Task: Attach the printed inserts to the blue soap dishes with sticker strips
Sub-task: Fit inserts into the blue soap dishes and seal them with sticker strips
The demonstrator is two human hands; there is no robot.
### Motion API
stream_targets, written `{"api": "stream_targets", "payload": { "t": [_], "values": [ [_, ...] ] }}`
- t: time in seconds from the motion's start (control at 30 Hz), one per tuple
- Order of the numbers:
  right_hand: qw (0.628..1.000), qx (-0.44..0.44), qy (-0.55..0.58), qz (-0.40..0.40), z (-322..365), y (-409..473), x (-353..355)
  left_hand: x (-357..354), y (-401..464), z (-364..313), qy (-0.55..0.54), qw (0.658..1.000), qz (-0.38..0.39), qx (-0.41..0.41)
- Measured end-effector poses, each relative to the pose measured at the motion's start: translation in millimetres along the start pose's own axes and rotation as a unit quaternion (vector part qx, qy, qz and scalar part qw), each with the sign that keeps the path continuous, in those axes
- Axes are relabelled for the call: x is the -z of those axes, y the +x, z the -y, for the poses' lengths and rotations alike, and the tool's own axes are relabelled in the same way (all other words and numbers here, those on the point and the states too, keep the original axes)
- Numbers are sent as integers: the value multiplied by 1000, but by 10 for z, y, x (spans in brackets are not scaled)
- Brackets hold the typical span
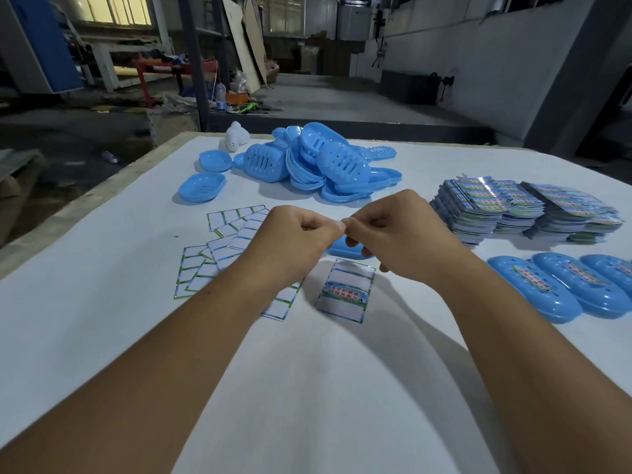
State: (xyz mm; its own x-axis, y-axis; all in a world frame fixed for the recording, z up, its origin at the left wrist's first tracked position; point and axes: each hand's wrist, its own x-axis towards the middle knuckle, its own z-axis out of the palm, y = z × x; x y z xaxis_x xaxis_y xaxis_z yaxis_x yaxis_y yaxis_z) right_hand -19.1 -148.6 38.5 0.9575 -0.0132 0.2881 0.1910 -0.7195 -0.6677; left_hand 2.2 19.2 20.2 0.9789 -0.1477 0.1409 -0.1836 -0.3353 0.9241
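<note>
My left hand (294, 239) and my right hand (400, 239) meet above the table's middle, fingertips pinched together on a tiny clear sticker strip (342, 223). Right below them lies a blue soap dish (345, 249), mostly hidden by my hands. A printed insert (345, 290) with a coloured band lies flat just in front of it. Sticker sheets (225, 248) with green-edged white strips are spread to the left under my left wrist.
A heap of blue soap dishes (307, 162) sits at the back of the white table (325, 388). Stacks of printed inserts (523, 206) stand at the right. Three dishes with inserts attached (561, 285) lie at the right edge. A white object (236, 136) stands at the far edge.
</note>
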Motion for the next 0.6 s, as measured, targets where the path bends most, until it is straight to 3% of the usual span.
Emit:
{"api": "stream_targets", "payload": {
  "t": [0.07, 0.27, 0.6],
  "values": [
    [1000, 10, -6, 23, -37, 18, -13, 10, 14, 21, 1, 1000, -12, -1],
    [997, -63, 1, -52, -156, 113, 37, -13, 66, 34, -27, 999, -32, -19],
    [984, -116, 119, -56, -178, 146, 54, -37, 232, 51, -8, 998, -58, -9]
  ]
}}
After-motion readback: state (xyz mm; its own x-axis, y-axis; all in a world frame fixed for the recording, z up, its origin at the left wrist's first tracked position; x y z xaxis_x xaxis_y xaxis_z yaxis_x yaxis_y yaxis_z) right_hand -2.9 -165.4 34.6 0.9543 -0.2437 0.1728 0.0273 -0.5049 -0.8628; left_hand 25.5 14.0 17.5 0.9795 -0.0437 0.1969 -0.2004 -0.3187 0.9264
